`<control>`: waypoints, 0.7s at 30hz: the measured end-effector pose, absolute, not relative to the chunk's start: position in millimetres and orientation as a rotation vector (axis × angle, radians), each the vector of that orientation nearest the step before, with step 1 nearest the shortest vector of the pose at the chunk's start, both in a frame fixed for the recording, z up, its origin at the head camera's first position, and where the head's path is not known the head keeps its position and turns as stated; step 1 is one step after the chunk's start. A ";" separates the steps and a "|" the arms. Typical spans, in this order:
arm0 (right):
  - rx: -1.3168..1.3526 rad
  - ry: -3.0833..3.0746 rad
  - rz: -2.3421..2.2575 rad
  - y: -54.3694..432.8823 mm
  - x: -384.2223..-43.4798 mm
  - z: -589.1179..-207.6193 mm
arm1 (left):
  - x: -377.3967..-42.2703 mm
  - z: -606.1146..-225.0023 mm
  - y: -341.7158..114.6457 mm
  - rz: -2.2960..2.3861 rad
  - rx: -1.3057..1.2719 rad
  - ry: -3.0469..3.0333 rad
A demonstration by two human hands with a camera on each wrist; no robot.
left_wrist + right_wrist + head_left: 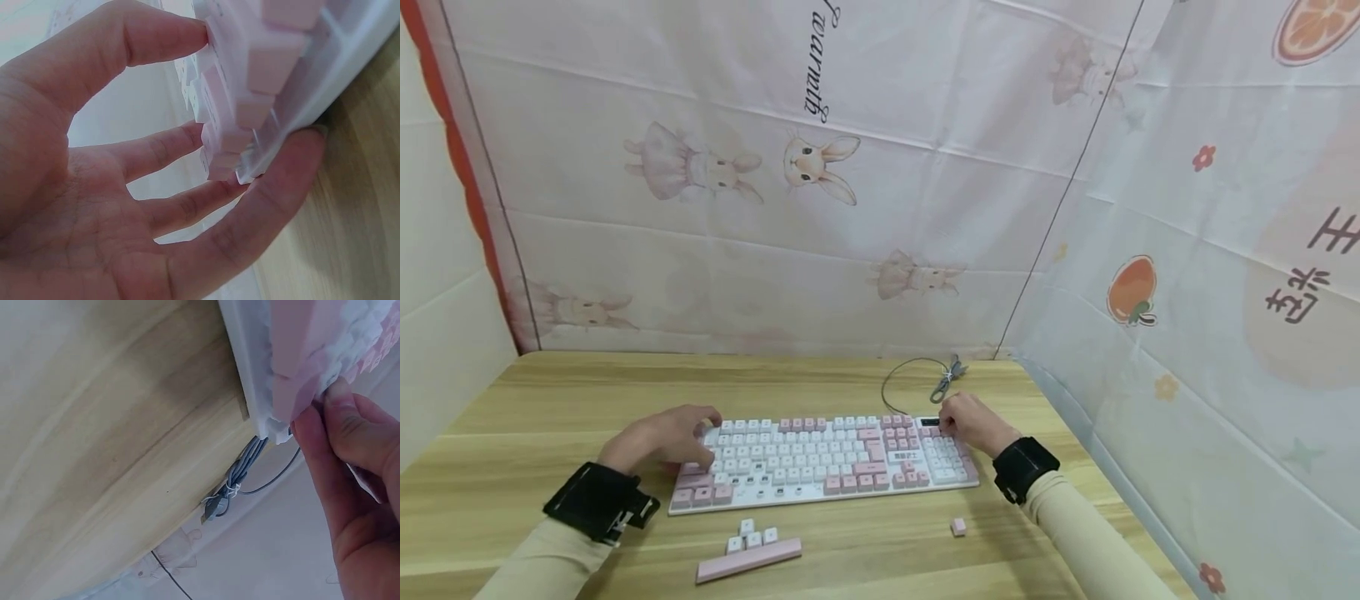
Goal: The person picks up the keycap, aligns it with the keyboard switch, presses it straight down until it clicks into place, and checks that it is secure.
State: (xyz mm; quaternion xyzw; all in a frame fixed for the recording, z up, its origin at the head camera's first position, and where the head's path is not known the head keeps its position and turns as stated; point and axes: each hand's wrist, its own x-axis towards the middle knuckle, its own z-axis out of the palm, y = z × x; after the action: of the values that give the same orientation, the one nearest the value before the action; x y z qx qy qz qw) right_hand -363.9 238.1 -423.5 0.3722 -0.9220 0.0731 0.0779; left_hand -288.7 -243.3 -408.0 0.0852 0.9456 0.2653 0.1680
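A pink and white keyboard lies on the table, with bare switch spots along its bottom row. My left hand grips its left end; in the left wrist view the thumb presses the pink keycaps from above while fingers curl round the edge. At the keyboard's upper right corner is my right hand, its thumb and index finger pinching a pink keycap. Whether that keycap is seated or loose, I cannot tell. Several loose white keycaps and a long pink spacebar lie in front of the keyboard.
A single pink keycap sits on the wooden table at the front right. Behind the keyboard lies its bundled grey cable. Printed cloth walls stand at the back and sides.
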 end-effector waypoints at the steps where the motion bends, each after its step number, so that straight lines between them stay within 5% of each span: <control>1: 1.115 -2.752 0.222 238.9 -364.2 -424.3 | -289.1 -408.2 -243.4 0.749 0.250 2.694; 21: 1.027 -2.888 0.154 236.1 -359.4 -391.6 | -286.0 -408.0 -245.3 0.744 0.284 2.731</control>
State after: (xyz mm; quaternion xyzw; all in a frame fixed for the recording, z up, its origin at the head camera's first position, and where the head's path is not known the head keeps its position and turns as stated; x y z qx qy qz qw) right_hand -359.4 236.1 -391.6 0.3343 -0.9404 0.0501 0.0365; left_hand -286.0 -245.3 -408.0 0.0988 0.9494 0.2587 0.1479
